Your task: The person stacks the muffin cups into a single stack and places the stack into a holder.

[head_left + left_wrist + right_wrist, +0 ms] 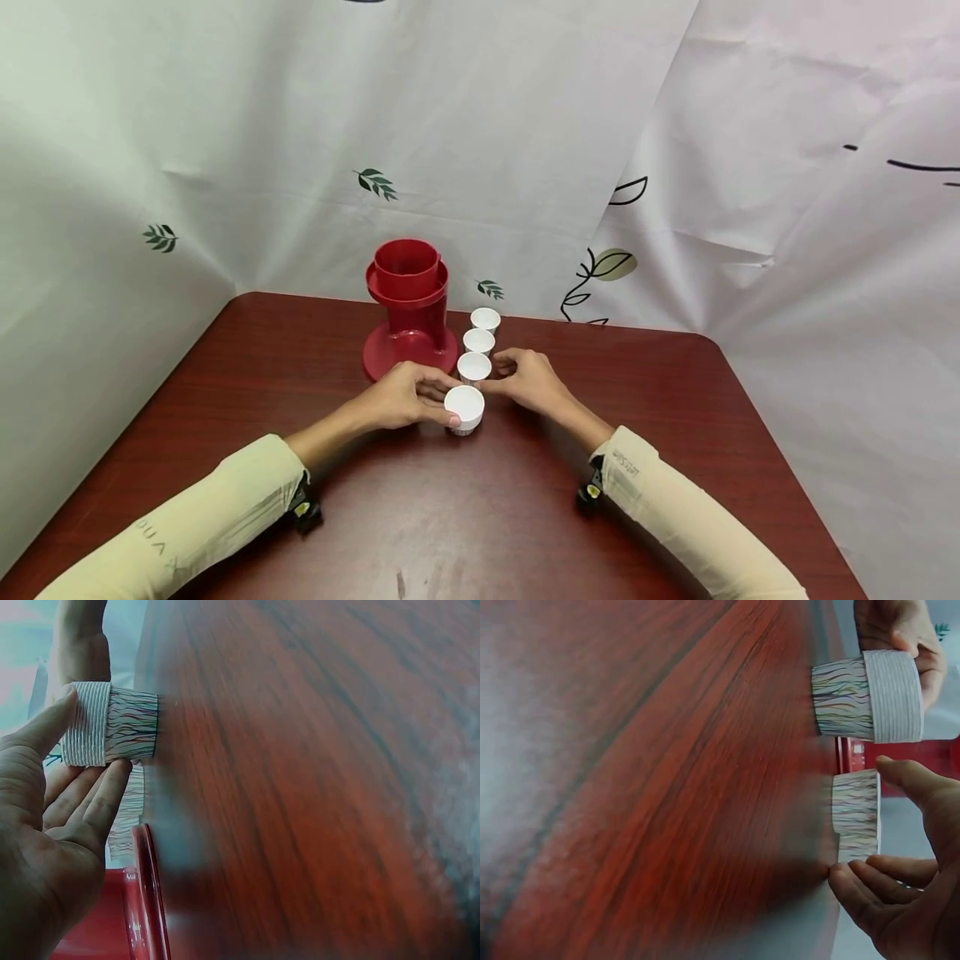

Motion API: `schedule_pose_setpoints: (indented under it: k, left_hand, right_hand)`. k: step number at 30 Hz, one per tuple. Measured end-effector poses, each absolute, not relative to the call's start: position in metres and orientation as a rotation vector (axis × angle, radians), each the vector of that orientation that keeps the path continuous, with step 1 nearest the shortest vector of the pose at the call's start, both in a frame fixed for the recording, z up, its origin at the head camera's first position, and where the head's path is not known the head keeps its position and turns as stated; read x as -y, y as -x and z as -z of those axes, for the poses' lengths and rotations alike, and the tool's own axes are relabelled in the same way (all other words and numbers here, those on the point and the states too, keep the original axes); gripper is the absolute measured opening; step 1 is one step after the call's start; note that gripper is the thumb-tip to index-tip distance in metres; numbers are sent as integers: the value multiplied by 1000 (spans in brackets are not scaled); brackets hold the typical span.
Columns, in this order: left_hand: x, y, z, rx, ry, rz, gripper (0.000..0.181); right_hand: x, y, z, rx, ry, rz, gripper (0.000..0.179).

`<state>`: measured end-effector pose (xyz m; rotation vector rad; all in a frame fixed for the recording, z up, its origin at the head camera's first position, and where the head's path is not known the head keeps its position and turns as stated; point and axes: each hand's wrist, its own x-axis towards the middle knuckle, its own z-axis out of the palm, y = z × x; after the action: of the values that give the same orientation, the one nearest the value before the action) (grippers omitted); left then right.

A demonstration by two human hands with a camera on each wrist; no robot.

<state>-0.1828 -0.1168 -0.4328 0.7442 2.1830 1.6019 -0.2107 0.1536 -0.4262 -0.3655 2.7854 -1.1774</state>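
We list: red stand (412, 348), red cylinder (407, 283) seated in its collar; three white cups (478, 341) right of stand; nested white cups (464, 408) before stand's right, left hand's (401, 398) fingers pinching them; right hand (531, 383) right of stand, fingers parted, contact uncertain.

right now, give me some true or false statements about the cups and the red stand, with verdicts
1. The left hand grips the nearest cup stack. True.
2. Three more white cups line up beyond that stack. True.
3. Those three are upside down. False: their open tops face up.
4. The red stand lies on its side. False: it stands upright on its round base.
5. The right hand is on the row's left. False: it is on the right.
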Motion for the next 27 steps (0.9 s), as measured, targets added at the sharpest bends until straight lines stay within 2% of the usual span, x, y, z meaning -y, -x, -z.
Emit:
schedule_pose_setpoints:
  k: [16, 27]
  left_hand:
    - [119, 184, 433, -2185, -756, -1597, 47]
    - [119, 184, 435, -2174, -753, -1609, 48]
  right_hand:
    - [-138, 219, 426, -2860, 388, 1140, 48]
    - [-143, 220, 427, -2972, 472, 962, 46]
